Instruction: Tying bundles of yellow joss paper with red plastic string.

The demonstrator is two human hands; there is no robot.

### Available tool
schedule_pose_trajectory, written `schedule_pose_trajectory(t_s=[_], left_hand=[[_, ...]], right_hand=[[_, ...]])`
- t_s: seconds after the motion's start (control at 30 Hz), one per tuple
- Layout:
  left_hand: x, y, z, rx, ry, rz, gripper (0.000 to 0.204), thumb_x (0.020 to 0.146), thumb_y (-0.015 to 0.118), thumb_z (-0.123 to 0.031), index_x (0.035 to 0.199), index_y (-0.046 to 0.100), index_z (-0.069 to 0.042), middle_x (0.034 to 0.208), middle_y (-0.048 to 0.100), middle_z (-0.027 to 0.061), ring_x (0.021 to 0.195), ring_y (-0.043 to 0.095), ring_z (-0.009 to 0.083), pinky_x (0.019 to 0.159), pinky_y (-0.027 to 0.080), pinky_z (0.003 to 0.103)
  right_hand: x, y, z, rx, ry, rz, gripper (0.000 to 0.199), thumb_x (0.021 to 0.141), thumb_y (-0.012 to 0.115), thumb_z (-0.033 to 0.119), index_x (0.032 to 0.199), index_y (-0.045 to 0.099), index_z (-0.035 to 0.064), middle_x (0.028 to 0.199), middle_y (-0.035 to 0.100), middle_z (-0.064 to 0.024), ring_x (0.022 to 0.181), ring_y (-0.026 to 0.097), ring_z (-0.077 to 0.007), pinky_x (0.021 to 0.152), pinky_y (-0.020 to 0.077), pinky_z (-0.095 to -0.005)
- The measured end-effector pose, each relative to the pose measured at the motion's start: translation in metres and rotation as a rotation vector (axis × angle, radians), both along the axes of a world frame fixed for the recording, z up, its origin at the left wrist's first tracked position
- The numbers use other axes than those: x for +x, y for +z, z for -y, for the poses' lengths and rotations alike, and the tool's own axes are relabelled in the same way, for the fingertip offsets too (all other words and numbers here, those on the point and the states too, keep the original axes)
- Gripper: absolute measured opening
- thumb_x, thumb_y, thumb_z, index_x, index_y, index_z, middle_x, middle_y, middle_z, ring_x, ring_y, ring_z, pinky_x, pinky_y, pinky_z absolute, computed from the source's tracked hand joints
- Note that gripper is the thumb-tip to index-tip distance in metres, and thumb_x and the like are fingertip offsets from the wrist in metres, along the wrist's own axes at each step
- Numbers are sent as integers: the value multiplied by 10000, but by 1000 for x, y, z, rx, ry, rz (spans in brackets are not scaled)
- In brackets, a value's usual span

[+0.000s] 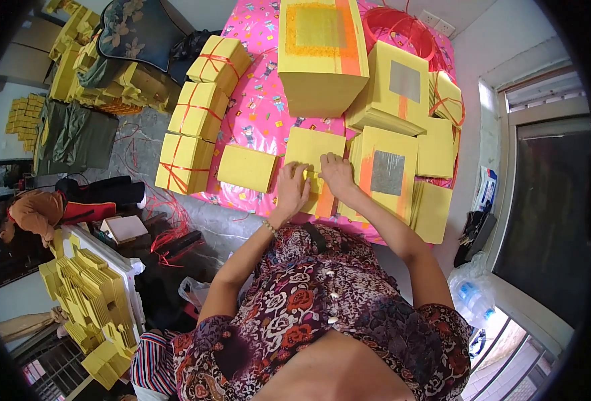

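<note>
A yellow paper sheet (315,144) with an orange band lies in front of me on a pink patterned table cover (258,123). My left hand (291,190) is on its left edge, fingers curled and closed on the paper. On the right side my right hand (337,175) presses the same paper with bent fingers; its thumb is partly hidden. Just left of my hands lies a small stack of yellow paper (247,168). Close by my right hand stands a stack of yellow sheets (390,170) with a silver square and orange band on top.
Yellow bundles (200,109) tied with red string line the table's left edge. A tall yellow paper stack (323,60) stands behind, with a red string coil (402,33) at the back right. At far left, a person (41,214) bends over a table of yellow pieces (91,294).
</note>
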State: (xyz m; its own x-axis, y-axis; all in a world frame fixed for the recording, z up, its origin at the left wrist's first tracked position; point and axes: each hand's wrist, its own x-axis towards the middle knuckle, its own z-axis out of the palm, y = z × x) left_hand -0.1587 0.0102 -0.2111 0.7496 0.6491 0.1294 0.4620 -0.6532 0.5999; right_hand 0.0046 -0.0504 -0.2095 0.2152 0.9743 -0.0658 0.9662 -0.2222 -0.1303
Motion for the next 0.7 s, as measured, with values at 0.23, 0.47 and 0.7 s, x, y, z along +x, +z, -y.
schedule_pose_trajectory(t_s=[0.23, 0.47, 0.7], left_hand=[[27, -23, 13, -1134, 457, 501, 259, 936, 602, -217, 1055, 525, 0, 799, 601, 67, 615, 611, 165, 527, 513, 293], [48, -1, 5, -1623, 826, 501, 214, 929, 603, -250, 934, 584, -37, 841, 599, 52, 625, 621, 168, 489, 492, 283], [52, -17, 4, -1565, 909, 462, 222, 922, 613, -285, 917, 575, -67, 815, 593, 18, 706, 633, 177, 545, 467, 319]], right_hand=[[-4, -7, -1, -51, 97, 209, 371, 715, 737, 255, 967, 542, 65, 922, 568, -73, 849, 617, -210, 719, 489, -346], [0, -13, 1, 11, 97, 206, 359, 713, 721, 252, 968, 548, 67, 935, 563, -75, 881, 607, -221, 751, 482, -349], [7, 8, -5, 1, 178, 112, 325, 720, 715, 240, 956, 562, 79, 947, 556, -82, 905, 590, -238, 758, 478, -364]])
